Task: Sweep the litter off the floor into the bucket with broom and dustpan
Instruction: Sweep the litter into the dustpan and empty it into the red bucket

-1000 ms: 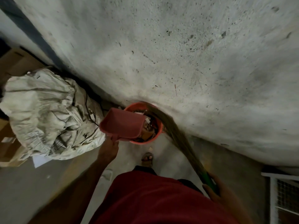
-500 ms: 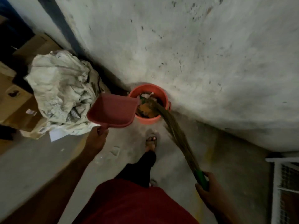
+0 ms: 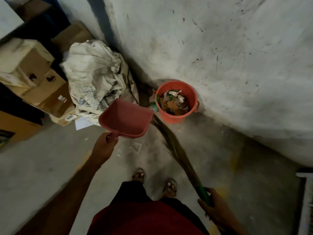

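Note:
An orange bucket [image 3: 176, 114] stands on the floor against the wall, with paper and scraps of litter inside. My left hand [image 3: 104, 148] grips the handle of a pink dustpan [image 3: 126, 121], held in the air to the left of the bucket with its pan empty. My right hand [image 3: 214, 206] grips the green handle of a grass broom [image 3: 176, 150]. The broom's bristles reach up to the floor beside the bucket's left side. A few small bits of litter [image 3: 135, 147] lie on the floor below the dustpan.
A crumpled white sack [image 3: 94, 77] leans in the corner, with stacked cardboard boxes [image 3: 33, 78] to its left. The stained wall [image 3: 220, 48] runs behind the bucket. A white wire frame [image 3: 307, 200] stands at the right edge. My sandalled feet [image 3: 153, 180] stand on the concrete floor.
I have stepped back from the bucket. The dustpan has come away from the bucket's rim to the left, and the broom's bristles have left the bucket and dropped to the floor beside it.

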### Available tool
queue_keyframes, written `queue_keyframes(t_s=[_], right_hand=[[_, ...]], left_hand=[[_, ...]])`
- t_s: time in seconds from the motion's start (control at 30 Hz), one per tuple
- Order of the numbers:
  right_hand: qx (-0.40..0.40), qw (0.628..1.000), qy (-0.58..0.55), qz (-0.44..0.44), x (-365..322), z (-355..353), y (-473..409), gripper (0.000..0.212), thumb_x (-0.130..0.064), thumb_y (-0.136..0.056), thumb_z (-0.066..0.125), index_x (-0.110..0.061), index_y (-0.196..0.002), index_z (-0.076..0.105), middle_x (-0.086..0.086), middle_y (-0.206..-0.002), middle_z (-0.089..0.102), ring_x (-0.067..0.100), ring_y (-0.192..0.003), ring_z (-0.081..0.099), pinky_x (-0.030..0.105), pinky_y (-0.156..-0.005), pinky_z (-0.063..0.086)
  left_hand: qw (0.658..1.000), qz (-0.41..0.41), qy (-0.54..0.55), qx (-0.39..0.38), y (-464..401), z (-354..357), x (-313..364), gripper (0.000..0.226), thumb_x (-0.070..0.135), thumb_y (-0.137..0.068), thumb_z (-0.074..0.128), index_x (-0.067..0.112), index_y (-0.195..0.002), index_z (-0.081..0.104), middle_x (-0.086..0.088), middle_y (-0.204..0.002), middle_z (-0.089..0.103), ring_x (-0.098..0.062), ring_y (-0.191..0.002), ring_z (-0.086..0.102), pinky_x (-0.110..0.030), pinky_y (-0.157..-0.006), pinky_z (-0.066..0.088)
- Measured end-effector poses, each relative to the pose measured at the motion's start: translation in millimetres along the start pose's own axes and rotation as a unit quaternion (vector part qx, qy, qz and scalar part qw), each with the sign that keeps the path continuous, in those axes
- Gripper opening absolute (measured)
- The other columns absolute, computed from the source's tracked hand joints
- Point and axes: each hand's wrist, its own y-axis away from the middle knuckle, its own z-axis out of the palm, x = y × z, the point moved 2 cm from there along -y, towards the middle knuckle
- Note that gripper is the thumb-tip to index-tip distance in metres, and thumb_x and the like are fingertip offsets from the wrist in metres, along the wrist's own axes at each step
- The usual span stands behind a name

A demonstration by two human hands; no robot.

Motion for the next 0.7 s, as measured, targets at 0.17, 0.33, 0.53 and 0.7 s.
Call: queue_keyframes(t_s=[0.17,0.33,0.53,0.7], right_hand=[[-0.044,0.994,0.094,0.014,-29.4,30.1,-20.1,0.042,-0.032,-0.088,0.071,-0.023,-0.119,0.042,-0.002,-0.091,0.065,0.011,-0.070,0.068,0.025,-0.065,0.057],[-0.095,0.966,0.242,-0.002,-62.3,82.0,-56.1,0.041,-0.051,-0.095,0.051,-0.028,-0.129,0.045,-0.002,-0.107,0.049,0.011,-0.088,0.058,0.024,-0.079,0.051],[-0.153,0.953,0.259,-0.040,-117.8,168.1,-145.3,0.066,-0.054,-0.091,0.050,-0.030,-0.149,0.028,0.000,-0.135,0.051,0.017,-0.110,0.060,0.029,-0.089,0.047],[-0.149,0.937,0.313,-0.048,-138.1,238.4,-252.3,0.045,-0.051,-0.096,0.042,-0.023,-0.130,0.049,0.003,-0.121,0.060,0.026,-0.111,0.060,0.037,-0.093,0.048]], left_hand=[[0.999,-0.022,-0.005,0.041,-16.3,-44.5,-49.5,0.014,0.024,-0.091,0.063,0.018,-0.103,0.060,-0.004,-0.082,0.063,-0.024,-0.075,0.061,-0.036,-0.068,0.047],[0.993,-0.048,-0.032,0.101,-26.8,-96.8,-101.9,0.021,0.027,-0.093,0.061,0.015,-0.111,0.057,-0.001,-0.083,0.059,-0.025,-0.078,0.058,-0.032,-0.065,0.038],[0.982,-0.129,-0.067,0.124,-51.1,-116.3,-177.1,0.030,0.037,-0.093,0.058,0.010,-0.107,0.056,-0.015,-0.083,0.061,-0.037,-0.075,0.061,-0.031,-0.058,0.037],[0.972,-0.159,-0.070,0.159,-73.5,-67.1,-213.5,0.028,0.034,-0.093,0.059,0.007,-0.100,0.060,-0.015,-0.070,0.059,-0.028,-0.060,0.056,-0.032,-0.056,0.041]])
